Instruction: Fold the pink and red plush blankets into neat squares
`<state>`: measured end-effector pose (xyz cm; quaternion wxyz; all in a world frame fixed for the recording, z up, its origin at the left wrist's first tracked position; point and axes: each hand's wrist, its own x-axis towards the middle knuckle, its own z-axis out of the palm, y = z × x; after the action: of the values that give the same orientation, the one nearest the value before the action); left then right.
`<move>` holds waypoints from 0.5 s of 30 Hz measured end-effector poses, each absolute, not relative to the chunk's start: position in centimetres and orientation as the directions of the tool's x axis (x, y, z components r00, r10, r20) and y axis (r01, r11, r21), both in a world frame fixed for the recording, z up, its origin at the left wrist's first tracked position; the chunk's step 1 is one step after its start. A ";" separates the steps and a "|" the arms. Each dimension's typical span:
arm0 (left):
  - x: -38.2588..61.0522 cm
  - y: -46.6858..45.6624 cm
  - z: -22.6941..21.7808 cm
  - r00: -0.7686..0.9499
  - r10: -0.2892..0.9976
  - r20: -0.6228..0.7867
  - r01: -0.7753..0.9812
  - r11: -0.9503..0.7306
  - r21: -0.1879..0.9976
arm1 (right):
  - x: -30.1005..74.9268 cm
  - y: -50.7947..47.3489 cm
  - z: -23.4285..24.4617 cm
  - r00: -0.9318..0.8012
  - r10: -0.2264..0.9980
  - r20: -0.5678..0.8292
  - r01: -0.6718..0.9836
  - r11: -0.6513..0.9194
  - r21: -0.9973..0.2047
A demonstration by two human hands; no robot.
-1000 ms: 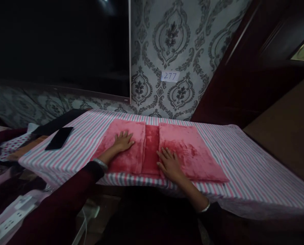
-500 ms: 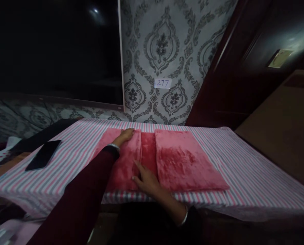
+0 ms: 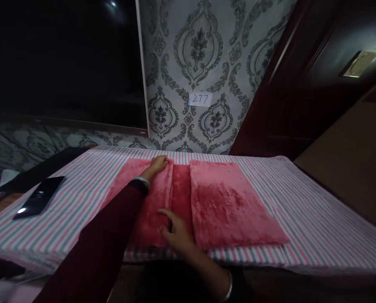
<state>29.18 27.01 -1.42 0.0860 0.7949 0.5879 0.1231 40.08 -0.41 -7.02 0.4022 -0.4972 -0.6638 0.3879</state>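
Note:
A pink plush cloth (image 3: 232,202) lies on the striped table, both side flaps folded in toward the middle. My left hand (image 3: 158,163) reaches to the far edge of the left flap and its fingers curl on the flap's far corner. My right hand (image 3: 173,229) rests at the near edge of the same left flap, thumb and fingers pinching its inner edge. A dark red sleeve and a bangle cover my left arm.
The table wears a pink, grey and white striped cover (image 3: 301,219). A black phone (image 3: 38,202) lies at the left. Behind stand patterned wallpaper with a label reading 277 (image 3: 200,99), a dark screen (image 3: 64,63) and a dark wooden door (image 3: 301,105).
My left hand slid from the middle of the left flap up to its far corner. My right hand moved left from the right flap onto the left flap's near inner edge.

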 end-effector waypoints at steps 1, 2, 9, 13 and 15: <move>29.6 27.1 -1.3 0.286 0.953 0.102 0.910 -0.304 0.282 | 40.3 -0.5 -6.9 -0.166 0.973 0.160 0.328 0.207 -0.922; 30.0 27.1 -1.4 0.293 0.950 0.108 0.907 -0.312 0.282 | 40.6 -0.6 -6.9 -0.145 0.974 0.176 0.319 0.214 -0.923; 32.0 26.8 -2.9 0.305 0.948 0.089 0.904 -0.318 0.287 | 42.7 -2.3 -4.6 -0.199 0.978 0.055 0.640 0.172 -0.749; 31.4 26.9 -2.1 0.318 0.941 0.117 0.894 -0.339 0.294 | 42.8 -2.8 -0.8 -0.211 0.977 -0.007 0.880 0.187 -0.437; 31.2 26.6 -1.7 0.346 0.929 0.135 0.884 -0.371 0.285 | 42.6 -2.5 0.1 -0.238 0.968 0.081 0.892 0.251 -0.376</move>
<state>31.20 26.58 -1.70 0.0811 0.8162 0.5551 0.1378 42.63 -2.51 0.06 0.1496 -0.5989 -0.7765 0.1265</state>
